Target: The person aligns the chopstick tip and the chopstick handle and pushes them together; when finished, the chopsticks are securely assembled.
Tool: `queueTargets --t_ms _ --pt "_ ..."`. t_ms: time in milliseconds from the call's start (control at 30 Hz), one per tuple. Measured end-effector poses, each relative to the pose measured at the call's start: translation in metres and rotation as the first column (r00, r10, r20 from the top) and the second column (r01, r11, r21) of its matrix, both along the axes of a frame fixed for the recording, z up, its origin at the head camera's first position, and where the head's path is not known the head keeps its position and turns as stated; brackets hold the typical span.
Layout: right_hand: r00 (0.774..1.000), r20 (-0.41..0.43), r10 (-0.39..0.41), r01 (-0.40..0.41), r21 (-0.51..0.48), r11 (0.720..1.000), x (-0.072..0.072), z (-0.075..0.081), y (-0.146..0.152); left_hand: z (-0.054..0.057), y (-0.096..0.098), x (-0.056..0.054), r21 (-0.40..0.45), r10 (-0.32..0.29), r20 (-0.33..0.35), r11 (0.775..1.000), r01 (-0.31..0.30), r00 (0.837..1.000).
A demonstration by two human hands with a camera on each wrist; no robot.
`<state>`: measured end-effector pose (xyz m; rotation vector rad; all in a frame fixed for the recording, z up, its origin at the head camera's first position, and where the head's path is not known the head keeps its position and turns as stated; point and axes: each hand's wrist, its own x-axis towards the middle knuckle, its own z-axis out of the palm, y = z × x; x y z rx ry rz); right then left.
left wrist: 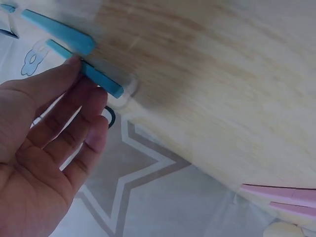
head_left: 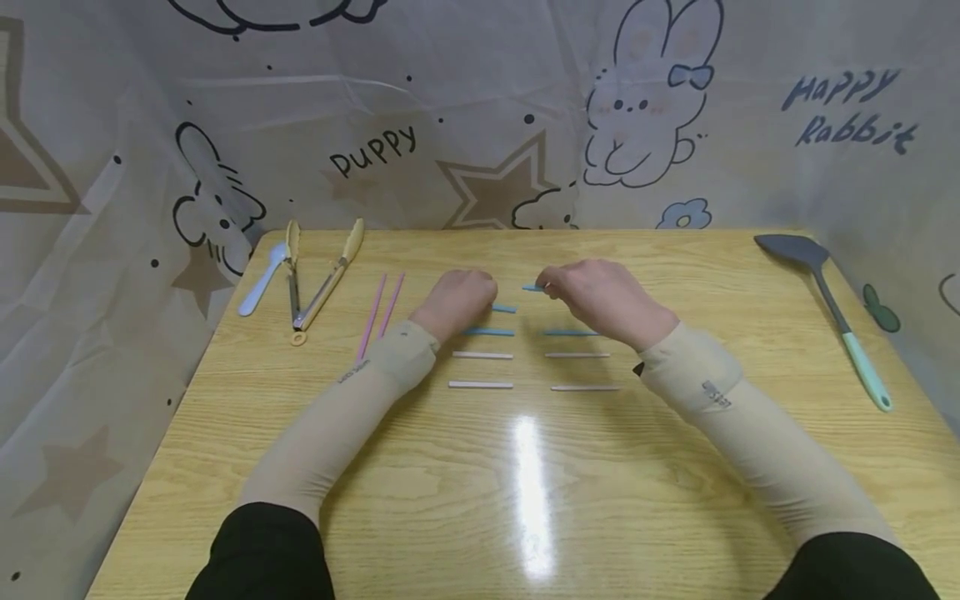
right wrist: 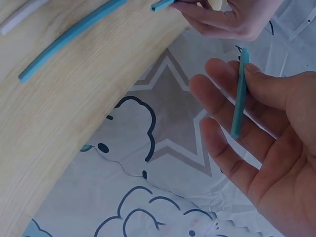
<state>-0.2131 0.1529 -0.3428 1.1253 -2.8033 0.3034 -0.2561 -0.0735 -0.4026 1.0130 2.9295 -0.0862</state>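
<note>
My left hand [head_left: 455, 304] pinches a blue stick [left wrist: 107, 83] between thumb and fingertips, over the far middle of the table. Opposite it, my right hand [head_left: 606, 300] holds another blue stick [right wrist: 240, 98] with the thumb against the fingers. Below the hands, one blue stick [head_left: 491, 332] lies on the left and another blue stick [head_left: 570, 332] on the right. Nearer to me, pale sticks form the same two columns, including a left pale stick [head_left: 481, 385] and a right pale stick [head_left: 585, 387].
Two pink sticks, one of them the left pink stick [head_left: 372, 317], lie beside my left forearm. Spread tongs [head_left: 322, 293] and a light blue spoon [head_left: 258, 287] occupy the back left. A dark turner with a mint handle [head_left: 866, 371] lies at the right. Printed cloth [head_left: 300, 100] hangs behind.
</note>
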Motion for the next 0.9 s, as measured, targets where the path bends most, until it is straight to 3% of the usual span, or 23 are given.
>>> queueTargets --t_ms 133,267,467,700,900 --pt "1.0 0.016 0.004 -0.004 0.002 1.0 0.0 -0.001 0.001 0.003 0.0 0.001 -0.048 -0.005 0.017 0.999 0.006 1.0" --pt "1.0 0.009 0.001 -0.001 0.009 1.0 -0.001 0.0 0.002 0.003 -0.007 0.001 -0.022 0.005 0.027 1.0 -0.004 1.0" --pt "1.0 -0.028 -0.003 0.004 0.026 1.0 0.0 0.003 0.006 0.012 -0.025 0.006 0.116 0.034 -0.005 0.993 -0.033 0.999" --pt "0.992 -0.092 -0.088 0.084 -0.044 0.995 0.001 0.01 0.016 0.034 -0.046 0.016 0.276 0.064 -0.001 0.959 -0.061 0.998" --pt "0.981 -0.172 -0.088 0.06 -0.163 0.985 0.003 0.017 0.02 0.051 -0.056 0.027 0.369 0.021 -0.039 0.929 -0.005 0.999"
